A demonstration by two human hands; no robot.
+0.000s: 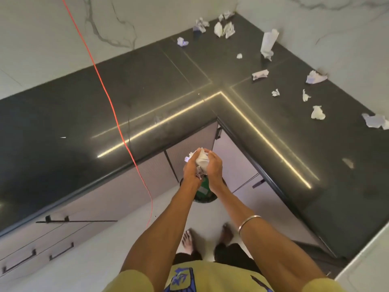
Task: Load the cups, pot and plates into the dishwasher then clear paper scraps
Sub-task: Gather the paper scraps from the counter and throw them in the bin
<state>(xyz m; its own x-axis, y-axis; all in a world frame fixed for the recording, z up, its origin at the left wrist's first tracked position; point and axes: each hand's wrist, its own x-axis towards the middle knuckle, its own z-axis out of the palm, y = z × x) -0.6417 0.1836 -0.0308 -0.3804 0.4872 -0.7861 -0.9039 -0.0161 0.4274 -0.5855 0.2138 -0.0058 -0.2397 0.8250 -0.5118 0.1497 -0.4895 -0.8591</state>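
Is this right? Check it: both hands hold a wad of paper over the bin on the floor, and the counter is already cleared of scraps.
Not quite. Both hands, left and right, do hold the wad of paper over the bin on the floor, but the counter is not cleared: the head view shows many scraps on its far right part.
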